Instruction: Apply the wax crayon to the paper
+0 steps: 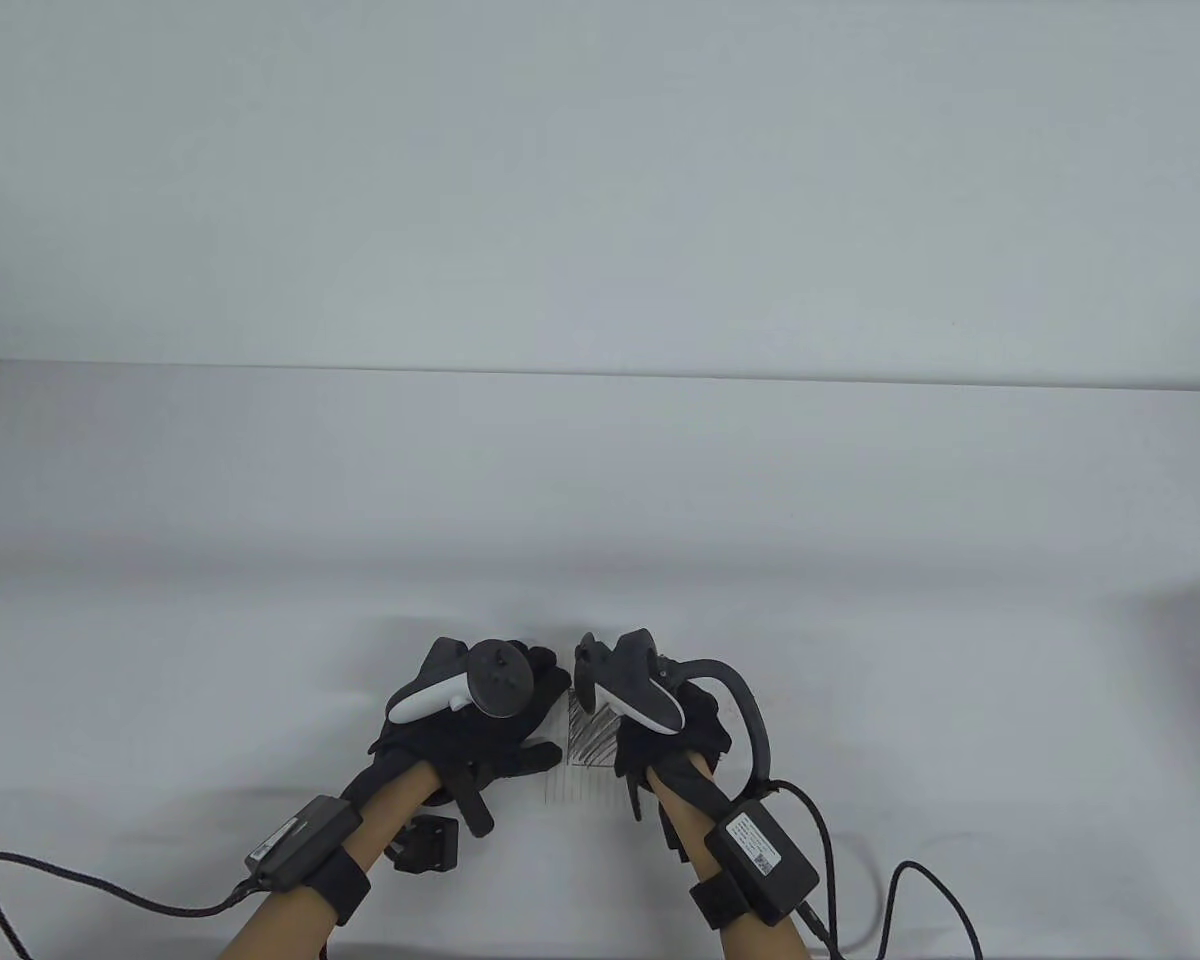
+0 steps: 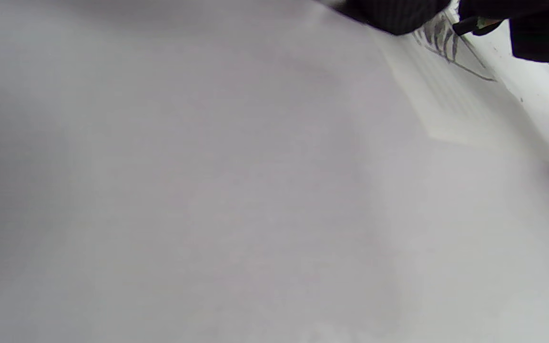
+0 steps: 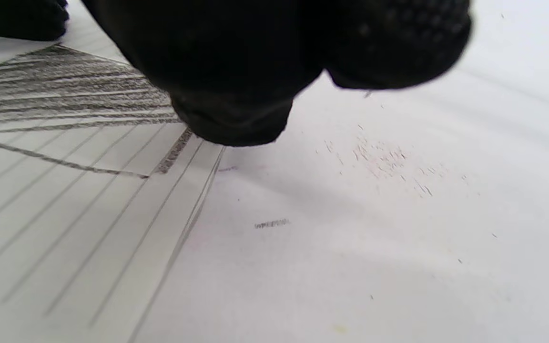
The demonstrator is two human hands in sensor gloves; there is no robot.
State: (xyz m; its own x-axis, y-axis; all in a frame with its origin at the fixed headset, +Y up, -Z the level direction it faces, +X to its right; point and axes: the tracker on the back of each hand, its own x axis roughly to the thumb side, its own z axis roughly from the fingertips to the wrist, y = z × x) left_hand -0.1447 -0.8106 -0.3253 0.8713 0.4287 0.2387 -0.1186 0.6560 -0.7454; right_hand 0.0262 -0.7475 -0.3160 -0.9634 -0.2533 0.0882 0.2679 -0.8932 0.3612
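A small sheet of lined paper (image 1: 582, 778) lies on the white table between my hands, with black crayon strokes (image 1: 593, 738) on its upper part. My left hand (image 1: 520, 745) rests on the paper's left edge with the thumb stretched out and holds nothing. My right hand (image 1: 632, 748) is curled over the paper's right side. In the left wrist view its fingers (image 2: 539, 33) pinch a dark crayon (image 2: 475, 24) whose tip is at the strokes (image 2: 439, 40). In the right wrist view the gloved fingers (image 3: 236, 76) hide the crayon above the strokes (image 3: 65, 90) and the paper (image 3: 65, 224).
A small black object (image 1: 426, 843) lies on the table beside my left wrist. Cables (image 1: 80, 890) trail from both wrists along the front edge. Stray crayon flecks (image 3: 384, 157) mark the table right of the paper. The table's far edge (image 1: 600, 373) meets a plain wall.
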